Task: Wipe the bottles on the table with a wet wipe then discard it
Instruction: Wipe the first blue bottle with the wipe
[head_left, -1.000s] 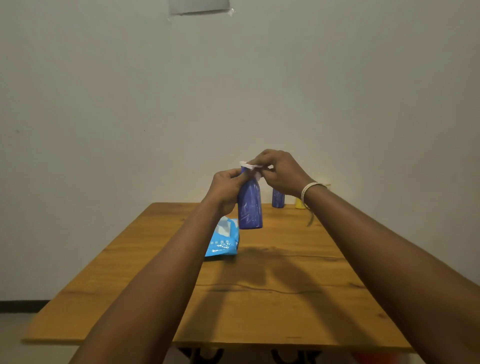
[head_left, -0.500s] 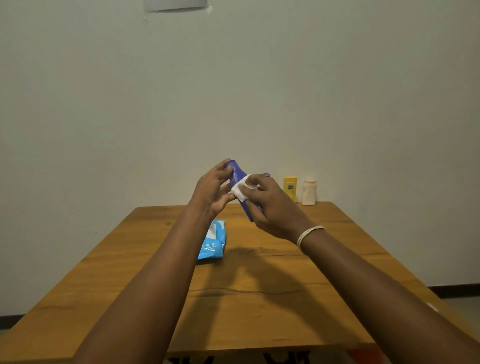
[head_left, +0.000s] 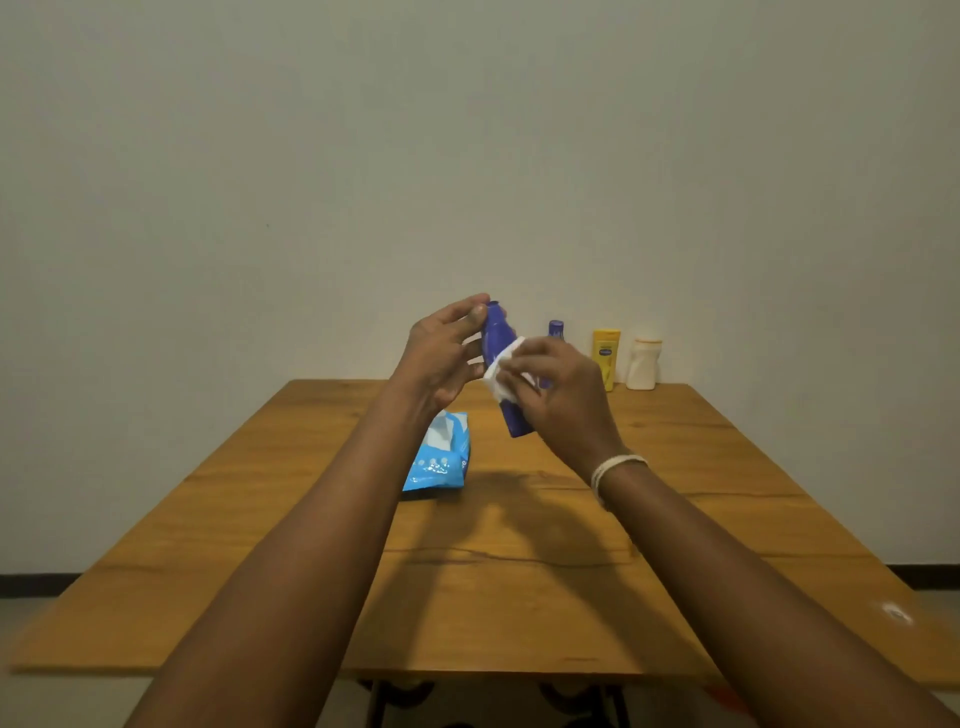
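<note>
Mid-frame above the wooden desk (head_left: 519, 597), the left hand (head_left: 441, 358) pinches the tilted purple plastic bottle (head_left: 500, 358) near its top; the right hand (head_left: 556, 395) rubs a white wet wipe (head_left: 501, 376) on it. Wiping seems underway; next, probably turning the bottle.

A: We see a deep purple bottle (head_left: 497, 340) wrapped partly in a white wet wipe (head_left: 503, 371), and a smaller purple bottle (head_left: 556, 329) behind.

B: We also note a yellow bottle (head_left: 606, 358) with a dark blue label, and an off-white bottle (head_left: 643, 364).

A: The wipes pack (head_left: 439, 460) is bright blue with white print; the table (head_left: 519, 597) is honey-brown wood with dark grain lines.

B: We add a cream bracelet (head_left: 615, 466).
</note>
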